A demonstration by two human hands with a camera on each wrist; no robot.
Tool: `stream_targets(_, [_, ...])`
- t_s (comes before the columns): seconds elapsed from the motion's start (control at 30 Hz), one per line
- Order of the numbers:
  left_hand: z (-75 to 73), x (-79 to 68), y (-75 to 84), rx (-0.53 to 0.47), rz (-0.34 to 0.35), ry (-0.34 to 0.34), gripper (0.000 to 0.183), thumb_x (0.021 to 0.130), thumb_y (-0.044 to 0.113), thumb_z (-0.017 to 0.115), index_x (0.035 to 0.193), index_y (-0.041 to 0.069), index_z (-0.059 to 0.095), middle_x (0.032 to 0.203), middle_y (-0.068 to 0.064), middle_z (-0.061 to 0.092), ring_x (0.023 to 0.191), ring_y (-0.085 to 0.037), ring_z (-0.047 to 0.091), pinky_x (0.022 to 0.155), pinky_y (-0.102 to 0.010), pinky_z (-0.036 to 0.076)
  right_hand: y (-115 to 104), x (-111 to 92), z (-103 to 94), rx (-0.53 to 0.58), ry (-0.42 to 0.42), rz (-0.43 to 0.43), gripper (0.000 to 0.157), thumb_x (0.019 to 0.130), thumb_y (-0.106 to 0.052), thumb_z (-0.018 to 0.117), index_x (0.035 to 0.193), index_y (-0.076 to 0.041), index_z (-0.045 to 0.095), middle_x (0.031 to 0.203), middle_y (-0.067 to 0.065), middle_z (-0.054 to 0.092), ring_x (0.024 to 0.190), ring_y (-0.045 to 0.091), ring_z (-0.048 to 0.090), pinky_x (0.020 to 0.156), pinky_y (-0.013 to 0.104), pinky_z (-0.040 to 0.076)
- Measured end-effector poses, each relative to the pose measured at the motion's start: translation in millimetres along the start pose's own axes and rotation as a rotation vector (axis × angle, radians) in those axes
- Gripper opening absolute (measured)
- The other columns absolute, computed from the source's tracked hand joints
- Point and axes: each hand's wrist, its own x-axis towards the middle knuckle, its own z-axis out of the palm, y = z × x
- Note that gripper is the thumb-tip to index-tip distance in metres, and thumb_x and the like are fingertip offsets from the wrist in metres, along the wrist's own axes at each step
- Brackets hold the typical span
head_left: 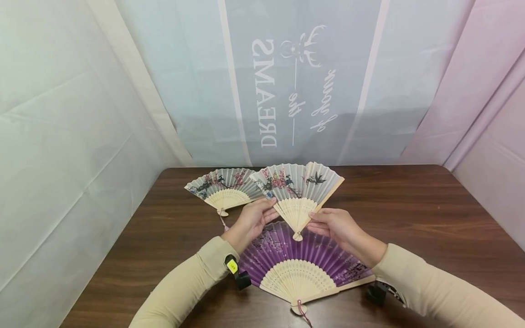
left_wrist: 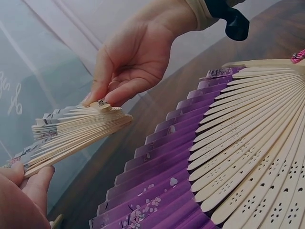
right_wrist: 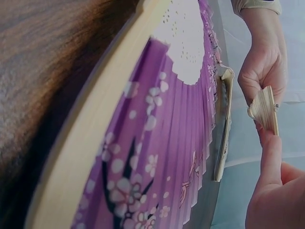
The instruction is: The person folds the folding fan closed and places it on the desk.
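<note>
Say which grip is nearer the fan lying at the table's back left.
Left. In the head view, the left grip appears by the right end of the back-left fan; the right grip is farther right, at the held fan's right edge.

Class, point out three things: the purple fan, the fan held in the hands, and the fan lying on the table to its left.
Purple fan (head_left: 298, 277): head view, on its pale ribs.
Held fan (head_left: 296, 208): head view, on its ribs.
Left fan (head_left: 227, 197): head view, on its ribs.
</note>
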Motion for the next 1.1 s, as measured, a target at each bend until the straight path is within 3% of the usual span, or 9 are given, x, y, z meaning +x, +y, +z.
stream_targets(0.1, [0.8,0.2,0.3,0.005,-0.003,-0.002,0.057,0.1,-0.003,0.05,0.151,-0.011,0.024,0.144,-0.028,0.049,0.126,-0.037,0.057,0.097,-0.033,0.058,-0.4,0.0,-0.3,-0.009,-0.004,0.004,0.015,0.099,-0.002,0.055,0.086,-0.003,0.062,0.077,0.002,0.07,0.074,0.009,0.072,0.08,0.02,0.064])
stream_targets(0.23, [1.9,0.7,0.7,0.003,0.0,0.004,0.055,0.099,-0.004,0.051,0.149,-0.012,0.029,0.14,-0.028,0.052,0.107,-0.03,0.071,0.094,-0.033,0.06,-2.2,-0.1,-0.8,-0.017,-0.003,0.012,0.015,0.099,-0.003,0.056,0.086,-0.004,0.063,0.077,0.002,0.071,0.075,0.009,0.072,0.08,0.021,0.064])
stream_targets(0.33, [2.3,1.4,0.4,0.005,0.0,0.002,0.053,0.098,-0.004,0.053,0.147,-0.012,0.032,0.138,-0.027,0.054,0.096,-0.022,0.073,0.093,-0.033,0.061,-3.3,0.0,-1.3,-0.022,-0.009,0.015,0.014,0.099,-0.003,0.056,0.087,-0.004,0.063,0.078,0.003,0.071,0.075,0.01,0.073,0.08,0.021,0.064])
stream_targets(0.53, [2.8,2.8,-0.4,0.023,-0.002,-0.007,0.05,0.099,-0.005,0.052,0.145,-0.012,0.035,0.139,-0.028,0.053,0.115,-0.032,0.067,0.096,-0.035,0.059,-4.0,0.0,-2.2,-0.032,-0.013,0.023,0.013,0.099,-0.002,0.055,0.089,-0.004,0.063,0.078,0.003,0.072,0.075,0.01,0.073,0.079,0.02,0.064])
stream_targets(0.8, [3.1,1.0,-1.5,0.065,-0.014,-0.027,0.045,0.1,-0.003,0.05,0.143,-0.012,0.04,0.141,-0.028,0.052,0.125,-0.037,0.059,0.097,-0.034,0.058,-3.0,-0.6,-1.0,-0.039,-0.026,0.016,0.016,0.097,0.0,0.057,0.084,-0.005,0.065,0.076,0.003,0.071,0.074,0.01,0.073,0.079,0.021,0.064])
stream_targets(1.1, [5.5,1.9,-1.3,0.073,-0.012,-0.006,0.04,0.097,-0.004,0.054,0.136,-0.012,0.049,0.132,-0.027,0.059,0.111,-0.032,0.069,0.095,-0.035,0.06,-1.3,1.4,-1.4,-0.064,-0.031,0.011,0.017,0.097,0.0,0.056,0.083,-0.005,0.064,0.076,0.003,0.07,0.074,0.009,0.073,0.079,0.022,0.064])
